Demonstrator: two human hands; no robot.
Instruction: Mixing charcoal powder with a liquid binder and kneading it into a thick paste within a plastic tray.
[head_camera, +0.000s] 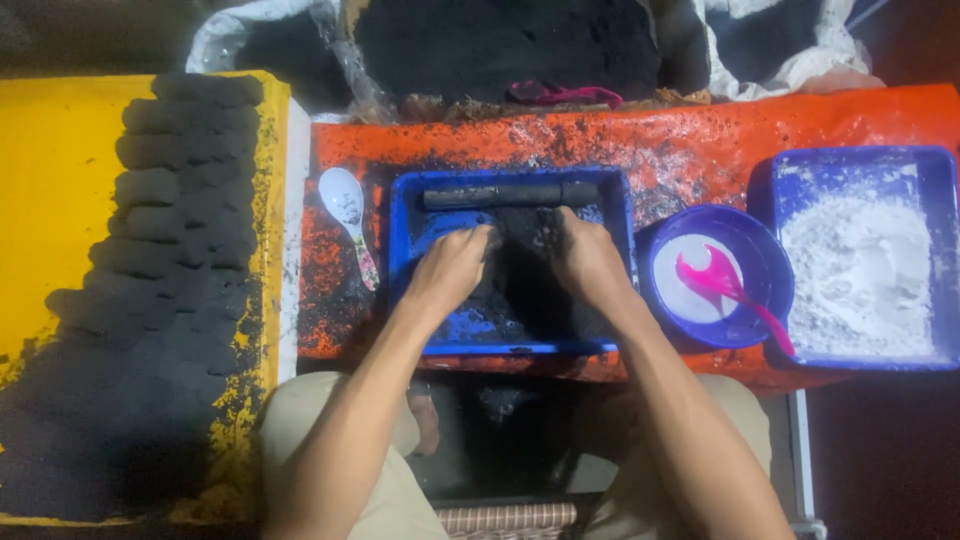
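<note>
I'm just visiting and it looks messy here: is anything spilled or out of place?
Yes. Black powder is scattered over the orange plastic sheet around the blue rectangular tray where both hands, left and right, press dark material. White powder also dusts the sheet near the blue tray of white powder.

Left hand (452, 268) and right hand (590, 262) press palm-down, side by side, into black powder (520, 290) in the blue tray (410, 200) at the centre of the orange sheet (700, 150); a dark cylinder (505, 195) lies along the tray's far edge. A white spoon (345, 205) lies just left of the tray; a purple bowl (765, 270) with pink scoop (725, 285) sits right; black briquettes (170, 190) line the yellow board (50, 200).
</note>
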